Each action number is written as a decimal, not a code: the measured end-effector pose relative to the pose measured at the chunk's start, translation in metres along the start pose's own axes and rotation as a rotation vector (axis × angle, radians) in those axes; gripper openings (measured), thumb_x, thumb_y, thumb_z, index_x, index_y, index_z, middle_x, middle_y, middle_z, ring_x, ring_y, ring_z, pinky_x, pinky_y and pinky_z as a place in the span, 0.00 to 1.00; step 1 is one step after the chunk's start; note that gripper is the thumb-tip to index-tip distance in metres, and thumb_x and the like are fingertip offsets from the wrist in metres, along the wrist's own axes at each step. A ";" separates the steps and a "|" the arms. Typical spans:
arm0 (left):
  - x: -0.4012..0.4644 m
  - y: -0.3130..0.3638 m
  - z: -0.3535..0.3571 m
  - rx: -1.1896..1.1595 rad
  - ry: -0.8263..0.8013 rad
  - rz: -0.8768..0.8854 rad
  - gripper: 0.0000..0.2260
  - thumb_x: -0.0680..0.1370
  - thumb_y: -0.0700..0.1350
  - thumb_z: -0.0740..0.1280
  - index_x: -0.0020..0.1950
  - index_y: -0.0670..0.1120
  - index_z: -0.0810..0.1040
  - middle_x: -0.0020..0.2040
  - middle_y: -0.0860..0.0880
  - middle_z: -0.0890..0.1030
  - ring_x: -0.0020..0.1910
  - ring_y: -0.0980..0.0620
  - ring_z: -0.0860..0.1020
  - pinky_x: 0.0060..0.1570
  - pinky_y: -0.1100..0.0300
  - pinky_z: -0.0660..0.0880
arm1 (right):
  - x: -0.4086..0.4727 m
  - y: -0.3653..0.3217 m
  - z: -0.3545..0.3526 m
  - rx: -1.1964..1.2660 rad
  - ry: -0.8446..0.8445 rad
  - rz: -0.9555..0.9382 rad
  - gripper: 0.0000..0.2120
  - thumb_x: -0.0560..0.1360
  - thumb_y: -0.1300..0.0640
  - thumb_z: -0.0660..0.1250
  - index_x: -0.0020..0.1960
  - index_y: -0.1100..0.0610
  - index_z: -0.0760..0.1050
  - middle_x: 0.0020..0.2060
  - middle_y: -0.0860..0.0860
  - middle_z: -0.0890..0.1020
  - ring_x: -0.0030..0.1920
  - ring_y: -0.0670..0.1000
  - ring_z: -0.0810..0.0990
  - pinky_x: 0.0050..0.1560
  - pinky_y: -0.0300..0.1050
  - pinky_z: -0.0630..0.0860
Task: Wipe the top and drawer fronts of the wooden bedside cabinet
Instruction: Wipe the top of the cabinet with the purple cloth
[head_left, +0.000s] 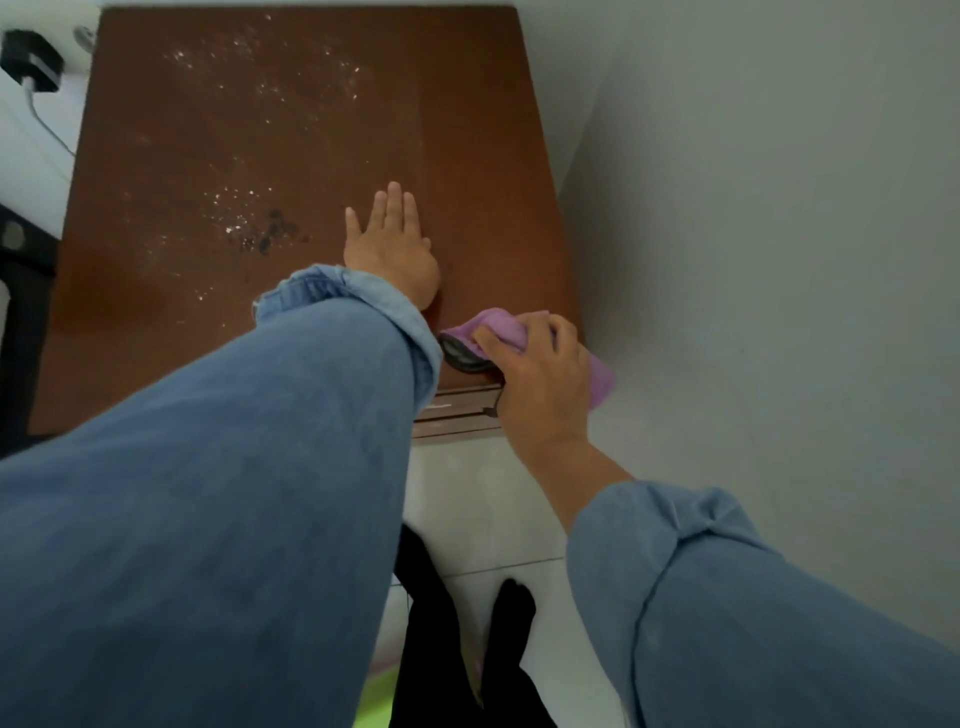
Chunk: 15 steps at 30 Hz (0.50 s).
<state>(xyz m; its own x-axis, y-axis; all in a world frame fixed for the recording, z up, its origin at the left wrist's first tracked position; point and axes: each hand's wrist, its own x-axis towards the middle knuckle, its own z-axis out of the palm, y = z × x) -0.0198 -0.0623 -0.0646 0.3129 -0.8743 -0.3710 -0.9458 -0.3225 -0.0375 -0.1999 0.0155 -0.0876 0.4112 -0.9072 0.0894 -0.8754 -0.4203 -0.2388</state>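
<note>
Rolled blue denim sleeves (343, 332), black trousers (431, 649)

Left hand (392, 249) flat, palm down, fingers straight and together pointing 12 o'clock, denim-sleeved forearm running back toward 7 o'clock. Right hand (535, 374) at 4 o'clock from the left, near it, fingers curled in a grip, wrist bare, sleeved forearm trailing toward 5 o'clock.
</note>
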 end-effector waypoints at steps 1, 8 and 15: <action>-0.001 0.000 0.000 0.007 -0.010 0.000 0.25 0.83 0.48 0.43 0.78 0.42 0.41 0.78 0.47 0.40 0.77 0.48 0.41 0.74 0.45 0.41 | -0.008 0.000 -0.003 -0.006 0.030 -0.001 0.22 0.70 0.63 0.56 0.58 0.49 0.78 0.54 0.57 0.79 0.55 0.64 0.74 0.46 0.53 0.73; -0.005 0.000 -0.002 0.016 -0.035 0.017 0.25 0.83 0.48 0.43 0.78 0.42 0.41 0.78 0.47 0.40 0.77 0.48 0.42 0.74 0.45 0.41 | -0.066 0.012 -0.008 -0.012 0.071 -0.035 0.23 0.58 0.69 0.73 0.49 0.49 0.82 0.50 0.57 0.80 0.47 0.62 0.79 0.43 0.50 0.74; -0.003 -0.009 -0.010 -0.001 -0.057 0.079 0.25 0.83 0.48 0.45 0.78 0.42 0.42 0.79 0.47 0.41 0.77 0.49 0.44 0.74 0.45 0.43 | -0.005 -0.014 -0.022 0.109 0.185 0.041 0.19 0.67 0.65 0.62 0.51 0.50 0.81 0.52 0.58 0.79 0.48 0.62 0.77 0.42 0.49 0.72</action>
<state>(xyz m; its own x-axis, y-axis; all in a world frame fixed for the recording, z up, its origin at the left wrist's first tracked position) -0.0109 -0.0605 -0.0545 0.2320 -0.8750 -0.4249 -0.9673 -0.2537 -0.0057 -0.1956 0.0252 -0.0633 0.3132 -0.9160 0.2507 -0.8537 -0.3872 -0.3482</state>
